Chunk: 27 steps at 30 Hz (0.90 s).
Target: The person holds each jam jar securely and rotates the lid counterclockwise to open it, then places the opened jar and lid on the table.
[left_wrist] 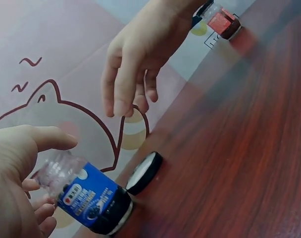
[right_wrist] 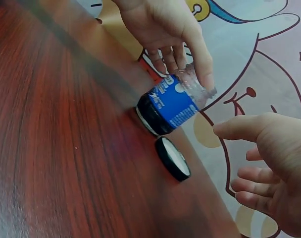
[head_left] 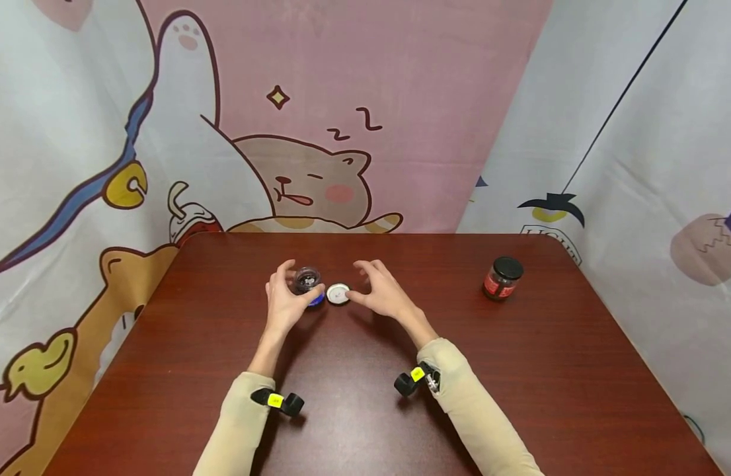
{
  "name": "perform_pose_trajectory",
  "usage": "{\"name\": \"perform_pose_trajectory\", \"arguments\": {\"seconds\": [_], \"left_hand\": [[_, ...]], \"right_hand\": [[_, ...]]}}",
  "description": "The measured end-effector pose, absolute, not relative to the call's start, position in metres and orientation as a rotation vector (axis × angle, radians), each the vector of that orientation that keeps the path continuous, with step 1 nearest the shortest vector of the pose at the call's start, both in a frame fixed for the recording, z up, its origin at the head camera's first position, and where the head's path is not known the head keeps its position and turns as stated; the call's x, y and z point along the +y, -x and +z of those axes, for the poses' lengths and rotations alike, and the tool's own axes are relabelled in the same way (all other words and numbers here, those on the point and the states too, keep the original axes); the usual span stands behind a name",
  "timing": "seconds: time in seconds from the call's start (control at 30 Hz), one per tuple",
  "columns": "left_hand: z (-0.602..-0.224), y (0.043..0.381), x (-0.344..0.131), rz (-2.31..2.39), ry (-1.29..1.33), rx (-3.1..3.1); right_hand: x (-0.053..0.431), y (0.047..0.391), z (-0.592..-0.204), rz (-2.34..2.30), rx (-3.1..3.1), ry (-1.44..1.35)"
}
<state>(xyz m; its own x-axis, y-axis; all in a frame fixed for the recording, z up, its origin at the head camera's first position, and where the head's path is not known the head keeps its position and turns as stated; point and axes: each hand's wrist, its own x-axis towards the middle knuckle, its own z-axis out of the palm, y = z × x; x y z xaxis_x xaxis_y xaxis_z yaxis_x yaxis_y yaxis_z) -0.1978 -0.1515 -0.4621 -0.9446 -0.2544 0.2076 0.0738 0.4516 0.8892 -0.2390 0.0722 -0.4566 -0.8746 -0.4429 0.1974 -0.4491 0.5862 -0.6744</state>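
Note:
In the head view a small clear jar (head_left: pixel 308 279) with a blue label stands upright, its mouth uncovered and dark contents inside. My left hand (head_left: pixel 285 299) curves around its upper part, thumb on the near side and fingers on the far left. The blue label (left_wrist: pixel 88 196) shows plainly in the left wrist view. Right beside the jar lies its black lid (head_left: pixel 338 294), white inside facing up. My right hand (head_left: pixel 382 291) hovers to the right of the lid, fingers spread and slightly bent, holding nothing. Its thumb tip overlaps the lid's edge in the head view.
A second jar (head_left: pixel 503 278), with a black lid and a red label, stands at the right rear of the brown wooden table (head_left: pixel 365 396). Behind the table hangs a cartoon-printed cloth (head_left: pixel 425 119). Both sleeves carry small black wrist cameras.

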Motion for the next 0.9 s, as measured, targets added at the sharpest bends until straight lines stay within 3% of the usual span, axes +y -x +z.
{"name": "perform_pose_trajectory", "arguments": {"seconds": [0.9], "left_hand": [[-0.421, 0.178, -0.132, -1.450, 0.076, -2.138]], "right_hand": [[0.136, 0.218, -0.422, 1.131, -2.733, -0.728]]}}
